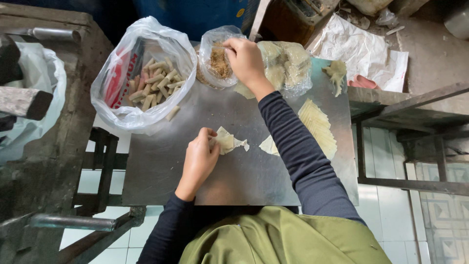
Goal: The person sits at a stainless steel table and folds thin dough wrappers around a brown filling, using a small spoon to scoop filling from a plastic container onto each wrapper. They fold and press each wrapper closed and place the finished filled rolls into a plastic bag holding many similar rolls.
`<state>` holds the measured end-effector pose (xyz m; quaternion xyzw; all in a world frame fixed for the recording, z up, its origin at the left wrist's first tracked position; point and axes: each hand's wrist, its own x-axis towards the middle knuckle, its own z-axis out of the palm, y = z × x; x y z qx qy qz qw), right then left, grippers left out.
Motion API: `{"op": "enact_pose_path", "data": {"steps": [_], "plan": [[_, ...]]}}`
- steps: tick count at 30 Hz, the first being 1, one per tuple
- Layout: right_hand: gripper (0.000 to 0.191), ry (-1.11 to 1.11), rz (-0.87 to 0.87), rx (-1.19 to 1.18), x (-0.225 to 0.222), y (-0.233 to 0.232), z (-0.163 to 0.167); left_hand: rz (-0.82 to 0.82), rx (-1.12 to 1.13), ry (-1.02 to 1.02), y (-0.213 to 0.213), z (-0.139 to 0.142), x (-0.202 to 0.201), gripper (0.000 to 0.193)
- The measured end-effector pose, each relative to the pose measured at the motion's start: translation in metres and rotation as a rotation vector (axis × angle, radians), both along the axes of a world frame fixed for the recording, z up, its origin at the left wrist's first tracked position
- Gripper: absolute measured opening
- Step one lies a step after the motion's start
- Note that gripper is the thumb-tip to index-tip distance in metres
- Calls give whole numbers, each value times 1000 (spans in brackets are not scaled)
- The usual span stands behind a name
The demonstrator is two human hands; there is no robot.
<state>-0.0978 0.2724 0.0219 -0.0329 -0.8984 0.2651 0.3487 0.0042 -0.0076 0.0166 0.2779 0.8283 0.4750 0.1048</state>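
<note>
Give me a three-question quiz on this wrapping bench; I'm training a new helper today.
1. True or false: the right hand reaches into the small clear bag of filling.
2. What does the left hand hold on the metal tray?
3. The finished rolls lie in: A) a bowl, B) the white plastic bag, C) a box.

Key: 1 true; 2 a thin pale wrapper; 3 B.

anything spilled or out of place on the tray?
One rolled piece lies on the metal tray just outside the white bag of rolls, apart from the rest. A lump of dough sits loose at the tray's far right corner. Nothing else looks odd.
</note>
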Motion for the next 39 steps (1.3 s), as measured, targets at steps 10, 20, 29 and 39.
{"op": "enact_pose_path", "data": {"steps": [10,20,29,39], "plan": [[21,-64,354,-1141,-22,-21,-7,89,-31,65,-6,4,14,25],[7,151,-91,-525,-30,-27,-17,124,-258,366,-5,-6,22,17],[14,164,-21,-203,9,-28,0,106,-257,374,-7,-9,17,13],[17,151,-153,-654,1,-21,-35,49,-299,441,-3,-15,10,5]]}}
